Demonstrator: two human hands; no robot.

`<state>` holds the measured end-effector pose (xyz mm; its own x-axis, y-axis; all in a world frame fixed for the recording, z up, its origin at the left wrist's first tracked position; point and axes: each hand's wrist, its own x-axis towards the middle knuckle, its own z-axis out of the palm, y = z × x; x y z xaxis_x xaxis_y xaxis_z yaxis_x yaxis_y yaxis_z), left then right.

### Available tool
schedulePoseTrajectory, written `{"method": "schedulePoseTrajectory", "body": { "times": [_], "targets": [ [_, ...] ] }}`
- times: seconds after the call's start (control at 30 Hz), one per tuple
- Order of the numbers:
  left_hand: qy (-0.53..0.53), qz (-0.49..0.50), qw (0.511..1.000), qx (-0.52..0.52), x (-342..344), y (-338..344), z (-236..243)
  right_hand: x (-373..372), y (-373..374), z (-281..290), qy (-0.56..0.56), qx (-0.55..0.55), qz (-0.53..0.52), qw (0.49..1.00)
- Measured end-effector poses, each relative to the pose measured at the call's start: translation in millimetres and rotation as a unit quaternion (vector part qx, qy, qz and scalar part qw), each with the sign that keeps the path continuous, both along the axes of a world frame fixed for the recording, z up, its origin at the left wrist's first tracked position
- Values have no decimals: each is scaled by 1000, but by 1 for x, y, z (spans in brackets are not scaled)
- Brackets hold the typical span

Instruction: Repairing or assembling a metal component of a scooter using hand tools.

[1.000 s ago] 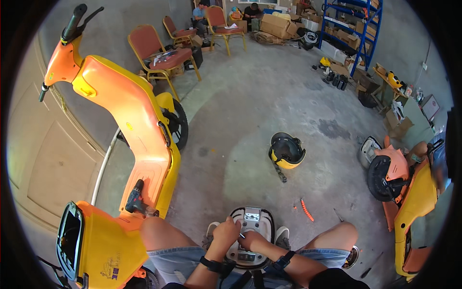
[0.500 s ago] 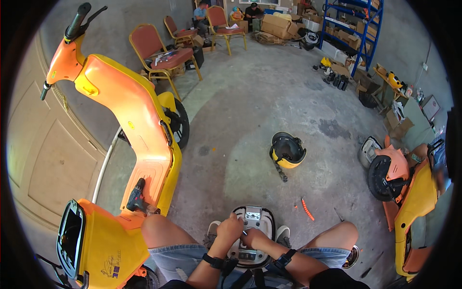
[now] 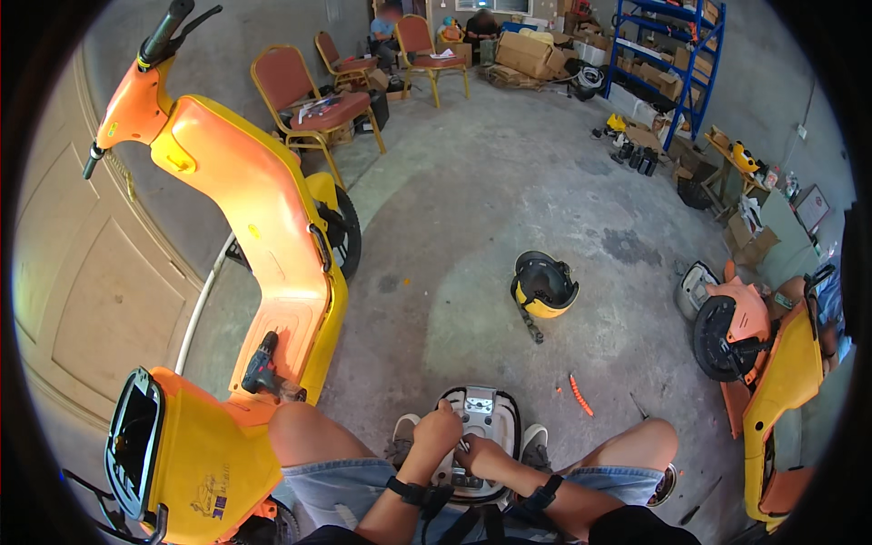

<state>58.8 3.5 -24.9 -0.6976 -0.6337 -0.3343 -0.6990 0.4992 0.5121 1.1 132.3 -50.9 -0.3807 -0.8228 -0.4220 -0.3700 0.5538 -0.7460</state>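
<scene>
Between my knees lies a scooter seat (image 3: 480, 400) with its underside up, showing a pale inner shell, a dark rim and a metal bracket at the far end. Over its left half, my left hand (image 3: 436, 435) is closed in a fist-like grip; whatever it holds is hidden. Beside it, to the right and a little nearer, my right hand (image 3: 483, 457) is closed too, fingers curled toward the left hand. A small shiny metal piece (image 3: 465, 444) shows between the two hands, too small to name.
A yellow-orange scooter (image 3: 263, 236) stands at my left with a cordless drill (image 3: 262, 365) on its footboard. Ahead lies a yellow helmet (image 3: 545, 284). An orange coiled piece (image 3: 580, 396) and a thin tool (image 3: 639, 406) lie right of the seat. Another scooter (image 3: 786, 391) is far right.
The view has shifted slightly. Both hands stay closed over the seat, and the right hand sits slightly nearer the left, its fingers turned a little.
</scene>
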Motion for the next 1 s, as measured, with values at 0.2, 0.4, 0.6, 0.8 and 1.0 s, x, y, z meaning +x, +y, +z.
{"method": "schedulePoseTrajectory", "body": {
  "times": [0.2,0.4,0.6,0.8,1.0],
  "targets": [
    [4,8,1000,0,-6,-2,-1,7,1,-8,68,-15,-19,997],
    [-1,32,999,3,0,-4,-4,6,-9,6,122,13,12,992],
    [0,69,998,5,4,-12,-14,-7,-12,-4,153,-87,62,982],
    [2,77,997,7,7,-16,-15,-15,-17,-9,170,-115,102,973],
    [28,117,992,-33,17,-16,-21,-19,-23,1,193,-110,158,962]
  ]
}}
